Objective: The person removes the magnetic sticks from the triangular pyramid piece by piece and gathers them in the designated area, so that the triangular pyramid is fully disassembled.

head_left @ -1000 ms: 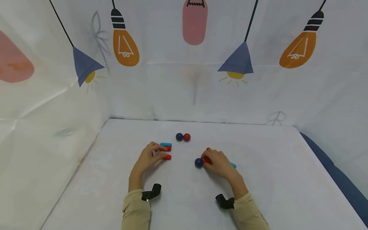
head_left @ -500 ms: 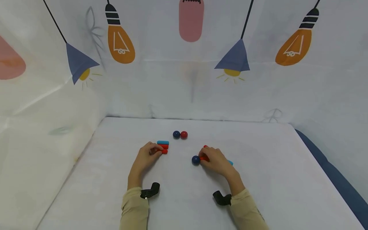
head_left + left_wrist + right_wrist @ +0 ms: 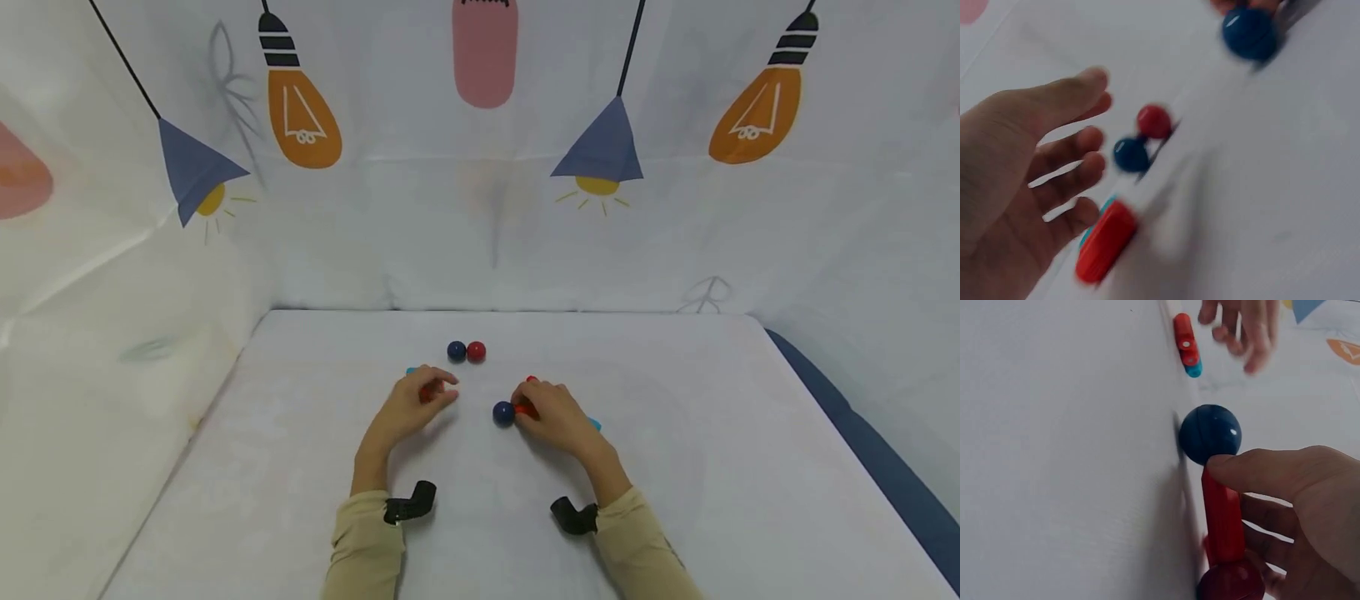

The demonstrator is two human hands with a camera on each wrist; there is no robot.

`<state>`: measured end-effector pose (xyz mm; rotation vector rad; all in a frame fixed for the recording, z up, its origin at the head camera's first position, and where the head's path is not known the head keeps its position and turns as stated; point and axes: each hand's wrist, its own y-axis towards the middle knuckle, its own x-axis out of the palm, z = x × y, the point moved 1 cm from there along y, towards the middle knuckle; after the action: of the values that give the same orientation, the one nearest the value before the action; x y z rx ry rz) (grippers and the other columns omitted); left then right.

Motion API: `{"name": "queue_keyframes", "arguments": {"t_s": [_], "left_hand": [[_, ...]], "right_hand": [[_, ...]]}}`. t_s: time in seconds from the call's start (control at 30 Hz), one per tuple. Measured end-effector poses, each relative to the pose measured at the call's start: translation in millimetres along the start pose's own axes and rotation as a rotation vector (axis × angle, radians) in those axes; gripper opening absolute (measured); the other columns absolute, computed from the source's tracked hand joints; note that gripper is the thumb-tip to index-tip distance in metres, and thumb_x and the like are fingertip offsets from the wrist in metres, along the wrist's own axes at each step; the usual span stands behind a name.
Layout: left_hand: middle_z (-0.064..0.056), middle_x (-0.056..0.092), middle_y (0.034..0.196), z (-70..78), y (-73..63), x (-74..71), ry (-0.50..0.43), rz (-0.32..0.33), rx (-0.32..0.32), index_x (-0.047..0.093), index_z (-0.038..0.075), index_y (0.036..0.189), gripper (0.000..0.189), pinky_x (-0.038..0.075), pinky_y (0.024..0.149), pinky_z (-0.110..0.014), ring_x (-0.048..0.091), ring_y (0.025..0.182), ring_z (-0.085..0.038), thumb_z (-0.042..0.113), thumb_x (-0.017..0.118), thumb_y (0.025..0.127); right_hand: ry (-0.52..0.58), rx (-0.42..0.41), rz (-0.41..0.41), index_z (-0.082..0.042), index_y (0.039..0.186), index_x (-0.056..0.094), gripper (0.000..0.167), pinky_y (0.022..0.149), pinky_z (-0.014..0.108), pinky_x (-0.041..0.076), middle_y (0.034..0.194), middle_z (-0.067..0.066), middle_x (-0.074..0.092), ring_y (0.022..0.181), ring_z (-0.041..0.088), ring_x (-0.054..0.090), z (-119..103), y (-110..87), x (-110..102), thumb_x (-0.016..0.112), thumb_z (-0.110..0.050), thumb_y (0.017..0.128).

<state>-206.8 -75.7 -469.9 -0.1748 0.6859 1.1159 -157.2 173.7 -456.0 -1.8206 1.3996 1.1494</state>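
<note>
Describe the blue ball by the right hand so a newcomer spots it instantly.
On the white table, find the right hand, which holds a red stick. The blue ball sits at the stick's end facing the left hand. The other blue ball is farther back, beside a red ball.

Table [image 3: 480,533]: before the wall [image 3: 420,233];
Loose rods [image 3: 1107,244]: on the table, beside the left hand [image 3: 408,406];
Rear balls [image 3: 476,352]: side by side, behind and right of these;
Held rod [image 3: 1222,515]: in the right hand [image 3: 560,422], between two end balls [image 3: 1210,434].
</note>
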Motion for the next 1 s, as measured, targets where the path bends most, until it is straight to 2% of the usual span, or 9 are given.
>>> {"name": "queue_keyframes", "arguments": {"t_s": [0.13, 0.2, 0.33, 0.5, 0.6, 0.7, 0.83, 0.93, 1.0], "left_hand": [[0.000, 0.056, 0.109, 17.7, 6.4, 35.7, -0.004, -0.220, 0.046, 0.058, 0.017, 0.119, 0.038, 0.048, 0.085, -0.030, 0.054, 0.101, -0.015, 0.029, 0.070, 0.085], [0.000, 0.054, 0.112, 21.6, 9.0, 50.2, 0.017, -0.254, 0.054, 0.056, 0.018, 0.119, 0.038, 0.047, 0.089, -0.030, 0.053, 0.103, -0.015, 0.025, 0.070, 0.085], [0.000, 0.054, 0.106, 24.2, 13.9, 65.1, 0.049, -0.204, 0.037, 0.056, 0.017, 0.113, 0.032, 0.048, 0.090, -0.029, 0.053, 0.098, -0.014, 0.015, 0.071, 0.084], [0.002, 0.057, 0.105, 24.7, 18.5, 69.7, 0.059, -0.169, 0.029, 0.056, 0.017, 0.112, 0.035, 0.048, 0.089, -0.027, 0.053, 0.095, -0.011, 0.018, 0.074, 0.082], [0.001, 0.059, 0.103, 28.8, 19.8, 69.1, 0.096, -0.174, 0.042, 0.057, 0.015, 0.110, 0.034, 0.048, 0.087, -0.027, 0.054, 0.093, -0.012, 0.016, 0.074, 0.081], [-0.001, 0.061, 0.100, 36.3, 24.1, 66.5, 0.182, -0.187, 0.058, 0.059, 0.014, 0.108, 0.032, 0.049, 0.085, -0.028, 0.054, 0.091, -0.013, 0.015, 0.073, 0.079], [0.000, 0.062, 0.101, 44.0, 32.7, 61.9, 0.300, -0.192, 0.026, 0.061, 0.015, 0.109, 0.033, 0.050, 0.086, -0.028, 0.054, 0.093, -0.013, 0.017, 0.074, 0.078], [0.001, 0.062, 0.105, 46.3, 40.4, 57.5, 0.345, -0.156, 0.024, 0.061, 0.017, 0.110, 0.033, 0.050, 0.090, -0.031, 0.056, 0.097, -0.014, 0.018, 0.073, 0.079], [0.000, 0.062, 0.107, 47.5, 47.1, 54.3, 0.374, -0.117, 0.063, 0.061, 0.017, 0.111, 0.033, 0.049, 0.092, -0.036, 0.057, 0.101, -0.017, 0.018, 0.073, 0.081]], "right_hand": [[-0.005, -0.019, 0.031, -0.014, 0.101, 0.062, 0.021, 0.082, 0.037, 0.042, 0.095, -0.001, 0.066, 0.087, 0.016, 0.055, -2.2, 1.3, 5.6, 0.072, -0.017, 0.083], [-0.014, -0.020, 0.037, -0.014, 0.102, 0.062, 0.022, 0.083, 0.037, 0.042, 0.096, -0.001, 0.066, 0.089, 0.016, 0.056, -2.3, 0.8, 7.9, 0.072, -0.017, 0.083], [-0.020, -0.018, 0.059, -0.014, 0.103, 0.062, 0.024, 0.084, 0.038, 0.042, 0.098, -0.001, 0.067, 0.092, 0.016, 0.058, -1.8, 0.9, 7.8, 0.073, -0.017, 0.082], [-0.016, -0.025, 0.070, -0.013, 0.103, 0.063, 0.025, 0.085, 0.039, 0.043, 0.097, 0.000, 0.067, 0.091, 0.017, 0.058, -0.7, 1.9, 2.5, 0.074, -0.016, 0.082], [-0.005, -0.034, 0.056, -0.013, 0.103, 0.063, 0.023, 0.085, 0.040, 0.043, 0.097, 0.000, 0.067, 0.091, 0.017, 0.058, 1.1, 1.0, 1.8, 0.073, -0.015, 0.083], [-0.020, -0.036, 0.046, -0.014, 0.100, 0.062, 0.021, 0.085, 0.040, 0.042, 0.096, 0.000, 0.067, 0.091, 0.017, 0.058, 3.2, 0.4, 1.4, 0.073, -0.014, 0.082], [-0.035, -0.048, 0.030, -0.016, 0.097, 0.062, 0.020, 0.085, 0.039, 0.041, 0.096, -0.002, 0.067, 0.091, 0.015, 0.058, 5.3, -0.8, 2.8, 0.074, -0.014, 0.081], [-0.017, -0.065, 0.029, -0.017, 0.096, 0.062, 0.020, 0.085, 0.039, 0.041, 0.096, -0.003, 0.066, 0.092, 0.015, 0.057, 5.2, -1.0, 3.5, 0.074, -0.014, 0.081], [-0.004, -0.073, 0.032, -0.017, 0.096, 0.062, 0.019, 0.083, 0.037, 0.040, 0.095, -0.004, 0.066, 0.090, 0.014, 0.056, 4.7, -1.2, 3.5, 0.073, -0.014, 0.081]]}}
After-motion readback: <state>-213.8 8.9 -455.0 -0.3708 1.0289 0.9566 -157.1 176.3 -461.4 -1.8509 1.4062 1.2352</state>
